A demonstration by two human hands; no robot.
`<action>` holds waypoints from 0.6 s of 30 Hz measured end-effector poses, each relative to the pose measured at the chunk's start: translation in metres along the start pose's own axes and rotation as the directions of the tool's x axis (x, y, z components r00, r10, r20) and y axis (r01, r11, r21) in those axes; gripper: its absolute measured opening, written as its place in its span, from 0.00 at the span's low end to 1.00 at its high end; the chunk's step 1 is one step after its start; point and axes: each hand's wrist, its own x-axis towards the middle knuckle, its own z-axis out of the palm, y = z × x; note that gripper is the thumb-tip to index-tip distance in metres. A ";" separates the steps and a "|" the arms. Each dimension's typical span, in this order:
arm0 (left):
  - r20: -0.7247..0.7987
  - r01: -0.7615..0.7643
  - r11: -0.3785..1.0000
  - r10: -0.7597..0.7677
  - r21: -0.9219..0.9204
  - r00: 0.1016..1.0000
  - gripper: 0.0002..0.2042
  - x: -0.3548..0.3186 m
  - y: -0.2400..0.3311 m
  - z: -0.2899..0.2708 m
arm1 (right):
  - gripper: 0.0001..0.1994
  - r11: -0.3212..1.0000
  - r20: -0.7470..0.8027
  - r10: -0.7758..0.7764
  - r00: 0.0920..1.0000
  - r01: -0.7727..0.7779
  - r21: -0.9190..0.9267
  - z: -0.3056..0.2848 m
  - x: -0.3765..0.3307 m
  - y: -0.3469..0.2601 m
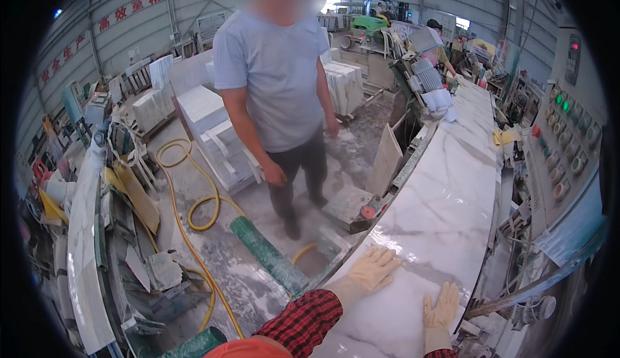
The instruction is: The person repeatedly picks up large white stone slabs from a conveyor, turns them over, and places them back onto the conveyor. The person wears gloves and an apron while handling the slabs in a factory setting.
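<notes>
Marble slab (pixel 445 190), heavy, stiff and brittle, is lying under our flat, spread-open left hand (pixel 373 269) and right hand (pixel 442 306); we are judging its long edges the safest hold.

One view only, a wide fisheye worn on the head, looking forward and down. Straight edges bend toward a dark round rim. Nearest, at the lower centre and lower right of the frame, lies the marble slab (pixel 445 190), running away toward the upper right. The workshop floor (pixel 252 280) fills the centre left. The far shed wall (pixel 129 15) crosses the top.
</notes>
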 end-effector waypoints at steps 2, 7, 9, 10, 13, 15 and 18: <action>-0.029 -0.005 1.000 0.005 -0.010 1.000 0.27 0.002 -0.001 0.000 | 0.39 1.000 -0.009 -0.002 1.000 0.002 -0.002 0.001 0.002 0.001; -0.040 -0.024 1.000 0.024 -0.015 0.999 0.27 0.008 -0.001 -0.001 | 0.39 1.000 -0.016 0.007 1.000 -0.007 0.012 0.000 0.007 0.001; -0.041 -0.030 0.999 0.029 -0.019 0.999 0.27 0.010 -0.001 -0.002 | 0.39 1.000 -0.013 0.013 1.000 -0.013 0.018 0.001 0.009 0.002; -0.039 -0.036 0.999 0.035 -0.025 0.999 0.27 0.011 -0.002 -0.003 | 0.39 1.000 -0.014 0.015 1.000 -0.015 0.022 0.002 0.011 0.004; -0.054 -0.055 0.998 0.054 -0.010 0.997 0.27 0.013 -0.003 -0.003 | 0.40 1.000 -0.019 0.004 1.000 -0.004 0.027 0.009 0.013 0.008; -0.048 -0.071 0.997 0.071 0.000 0.996 0.27 0.014 -0.004 -0.002 | 0.41 1.000 -0.021 -0.002 1.000 0.003 0.029 0.012 0.014 0.011; -0.029 -0.111 0.994 0.111 0.000 0.993 0.28 0.018 -0.005 0.000 | 0.41 1.000 -0.028 -0.006 1.000 0.007 0.022 0.015 0.017 0.014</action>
